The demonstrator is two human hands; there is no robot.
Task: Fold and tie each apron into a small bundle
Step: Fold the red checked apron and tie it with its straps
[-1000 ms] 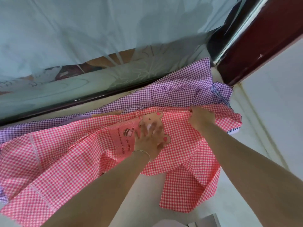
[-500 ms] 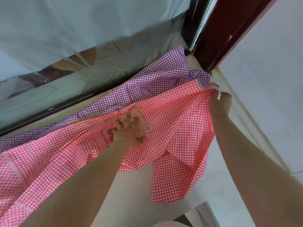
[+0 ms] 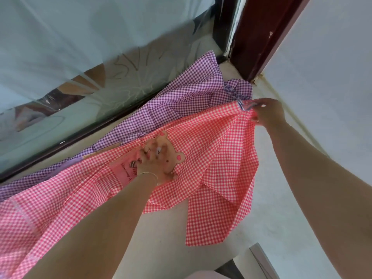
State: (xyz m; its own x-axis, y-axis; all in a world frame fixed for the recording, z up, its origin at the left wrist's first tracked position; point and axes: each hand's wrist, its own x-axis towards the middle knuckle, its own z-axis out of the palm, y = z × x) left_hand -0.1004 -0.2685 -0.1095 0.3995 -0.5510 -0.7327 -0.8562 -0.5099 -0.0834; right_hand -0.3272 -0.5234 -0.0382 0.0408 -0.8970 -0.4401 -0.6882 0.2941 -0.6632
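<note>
A red-and-white checked apron (image 3: 201,154) with a bear patch and a pink pocket lies spread across a pale ledge. My left hand (image 3: 155,162) rests flat on the bear patch with its fingers spread, pressing the cloth down. My right hand (image 3: 267,112) pinches the apron's gathered far right edge near the corner, and the cloth fans out in pleats from that grip. A loose checked flap hangs over the ledge's front. Beneath it, a purple-and-white checked apron (image 3: 187,97) lies along the window.
The pale ledge (image 3: 165,234) runs below a window (image 3: 80,57) covered with plastic film. A dark red frame post (image 3: 259,37) stands at the far right corner, with a white wall (image 3: 326,67) to the right. A grey object (image 3: 259,260) pokes in at the bottom.
My right hand has carried the red apron's edge from beside the bear patch out to the far right corner, stretching the cloth. The left hand has stayed on the bear patch.
</note>
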